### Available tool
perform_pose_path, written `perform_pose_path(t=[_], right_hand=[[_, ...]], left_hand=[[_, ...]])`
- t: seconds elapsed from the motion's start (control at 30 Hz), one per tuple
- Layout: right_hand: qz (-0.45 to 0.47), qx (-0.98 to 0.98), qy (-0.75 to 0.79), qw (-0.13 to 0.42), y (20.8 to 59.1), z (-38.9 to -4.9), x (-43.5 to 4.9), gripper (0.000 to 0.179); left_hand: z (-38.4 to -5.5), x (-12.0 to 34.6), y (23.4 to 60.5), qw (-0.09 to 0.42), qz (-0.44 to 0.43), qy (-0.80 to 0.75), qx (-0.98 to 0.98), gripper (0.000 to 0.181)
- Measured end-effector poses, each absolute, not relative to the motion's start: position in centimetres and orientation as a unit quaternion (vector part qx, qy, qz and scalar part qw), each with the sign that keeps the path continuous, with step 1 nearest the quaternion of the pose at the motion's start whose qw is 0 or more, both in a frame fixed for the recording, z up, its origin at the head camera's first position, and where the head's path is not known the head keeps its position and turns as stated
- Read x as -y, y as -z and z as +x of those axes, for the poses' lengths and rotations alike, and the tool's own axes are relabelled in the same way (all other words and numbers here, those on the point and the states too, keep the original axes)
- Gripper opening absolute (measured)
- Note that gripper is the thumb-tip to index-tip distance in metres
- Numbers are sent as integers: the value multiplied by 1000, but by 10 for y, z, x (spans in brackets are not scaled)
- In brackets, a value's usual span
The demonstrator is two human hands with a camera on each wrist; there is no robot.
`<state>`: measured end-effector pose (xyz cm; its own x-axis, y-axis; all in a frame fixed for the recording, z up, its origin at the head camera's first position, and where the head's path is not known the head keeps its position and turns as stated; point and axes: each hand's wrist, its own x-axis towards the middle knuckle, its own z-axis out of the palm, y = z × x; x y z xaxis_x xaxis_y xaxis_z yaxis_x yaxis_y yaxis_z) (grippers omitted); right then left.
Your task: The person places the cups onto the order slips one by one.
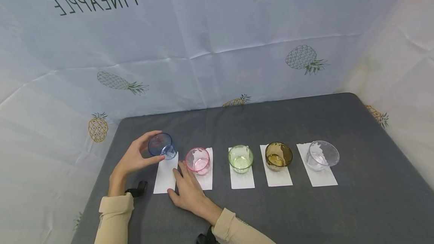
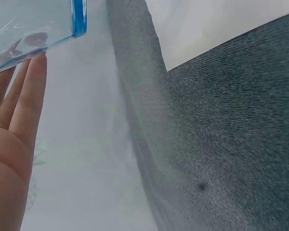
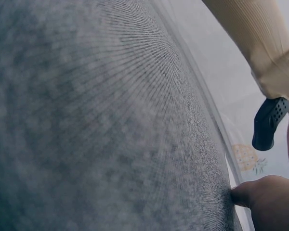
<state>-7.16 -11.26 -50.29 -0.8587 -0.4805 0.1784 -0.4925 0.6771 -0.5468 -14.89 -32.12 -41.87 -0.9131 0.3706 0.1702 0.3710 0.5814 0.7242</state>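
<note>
Between the thumb and fingers of my left hand [image 1: 133,158] is a clear blue glass [image 1: 157,144], held over the far end of the leftmost white paper [image 1: 165,178]. The left wrist view shows fingertips against the wall of the blue glass [image 2: 33,29]. My right hand [image 1: 190,193] lies low with fingers spread, its fingertips at the right edge of that paper. Its thumb [image 3: 253,192] touches down on the dark cloth near the paper. Just beyond those fingers a pink glass [image 1: 197,165] stands on a second white paper [image 1: 207,182].
To the right stand a green glass [image 1: 240,163], a brown glass [image 1: 278,157] and a clear glass [image 1: 320,157], each on its own white paper. A dark grey cloth [image 1: 288,214] covers the table. Pineapple-printed white curtains [image 1: 203,18] hang behind and at the sides.
</note>
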Motion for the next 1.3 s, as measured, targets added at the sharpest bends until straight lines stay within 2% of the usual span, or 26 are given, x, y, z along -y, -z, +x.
perform_pose_path(t=[0.7,0.93,1.3], right_hand=[[254,921,-296,12,503,-71,112,62],[250,921,-298,13,503,-71,113,64],[249,921,-298,5,502,-72,113,64]], left_hand=[[-123,336,435,-29,-237,432,870,75],[-120,338,438,-48,-220,419,880,72],[-114,337,444,-49,-199,389,898,73]])
